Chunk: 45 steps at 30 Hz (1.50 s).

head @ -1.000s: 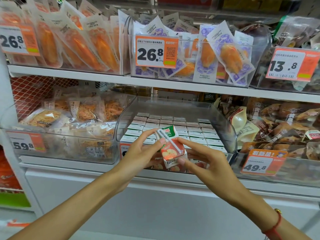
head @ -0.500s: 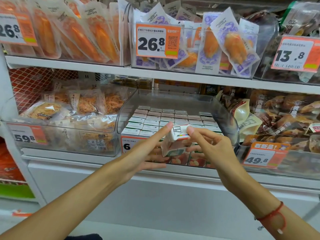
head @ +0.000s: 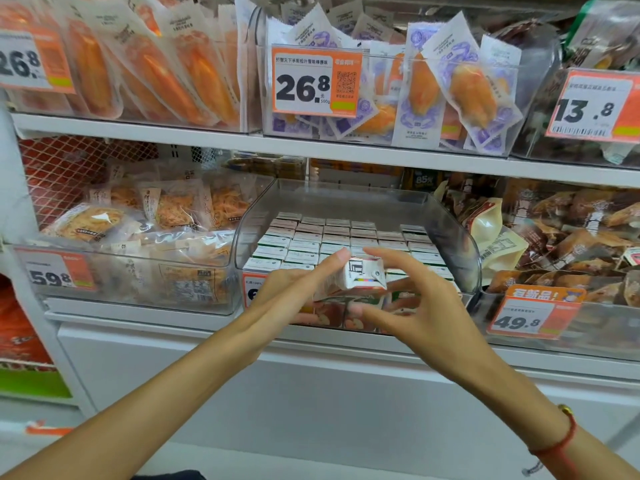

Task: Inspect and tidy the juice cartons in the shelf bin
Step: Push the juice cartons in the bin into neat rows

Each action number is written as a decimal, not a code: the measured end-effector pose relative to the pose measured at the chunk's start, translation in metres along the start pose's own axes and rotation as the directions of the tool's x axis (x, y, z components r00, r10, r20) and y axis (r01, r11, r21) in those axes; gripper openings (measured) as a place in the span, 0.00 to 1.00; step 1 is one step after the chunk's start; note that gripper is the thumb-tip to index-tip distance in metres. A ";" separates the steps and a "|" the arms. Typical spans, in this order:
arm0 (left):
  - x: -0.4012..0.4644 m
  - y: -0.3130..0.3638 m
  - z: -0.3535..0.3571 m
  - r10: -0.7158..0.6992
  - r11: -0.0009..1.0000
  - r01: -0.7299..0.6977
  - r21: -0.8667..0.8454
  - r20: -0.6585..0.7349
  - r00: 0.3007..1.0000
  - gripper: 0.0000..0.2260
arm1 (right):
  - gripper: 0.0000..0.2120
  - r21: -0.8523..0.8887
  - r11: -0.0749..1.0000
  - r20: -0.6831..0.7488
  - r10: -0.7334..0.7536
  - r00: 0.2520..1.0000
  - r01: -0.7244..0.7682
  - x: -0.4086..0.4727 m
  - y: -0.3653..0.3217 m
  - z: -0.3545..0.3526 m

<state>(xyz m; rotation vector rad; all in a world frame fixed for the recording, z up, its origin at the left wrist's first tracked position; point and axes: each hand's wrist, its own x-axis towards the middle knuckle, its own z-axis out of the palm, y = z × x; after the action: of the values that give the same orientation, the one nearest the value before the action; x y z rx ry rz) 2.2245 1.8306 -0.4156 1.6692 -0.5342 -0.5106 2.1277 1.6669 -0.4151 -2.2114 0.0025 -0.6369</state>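
Carton (head: pixel 363 277) now tipped, above full bin (head: pixel 460 244)

Juice carton (head: pixel 363 277) tilted (top forward) above packed bin (head: pixel 460 237).

Shop: shelves w/ clear bins of packaged snacks (head: pixel 464 95), orange price tags (head: pixel 316 85).
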 end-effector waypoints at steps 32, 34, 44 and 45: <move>0.080 0.031 0.037 0.091 0.951 -0.194 -0.240 -0.382 0.920 0.16 | 0.16 -0.693 0.720 -0.223 -0.190 0.956 -0.018 0.045 0.078 -0.081; 0.110 0.032 0.050 0.104 0.950 -0.221 -0.219 -0.447 0.889 0.17 | 0.20 -0.752 0.657 -0.221 -0.180 0.959 -0.051 0.049 0.096 -0.084; 0.237 0.031 0.085 0.376 0.925 -0.345 0.157 -0.263 0.889 0.29 | 0.17 -0.800 0.600 -0.291 -0.400 0.869 0.008 0.053 0.126 -0.076; 0.247 0.029 0.088 0.383 0.916 -0.336 0.217 -0.234 0.893 0.29 | 0.17 -0.796 0.605 -0.298 -0.410 0.862 0.013 0.053 0.126 -0.076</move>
<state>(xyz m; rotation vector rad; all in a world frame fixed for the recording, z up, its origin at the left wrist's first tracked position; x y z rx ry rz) 2.3654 1.6082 -0.4092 1.7153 -0.6795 0.0421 2.1661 1.5172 -0.4409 -2.8449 0.3129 -1.5351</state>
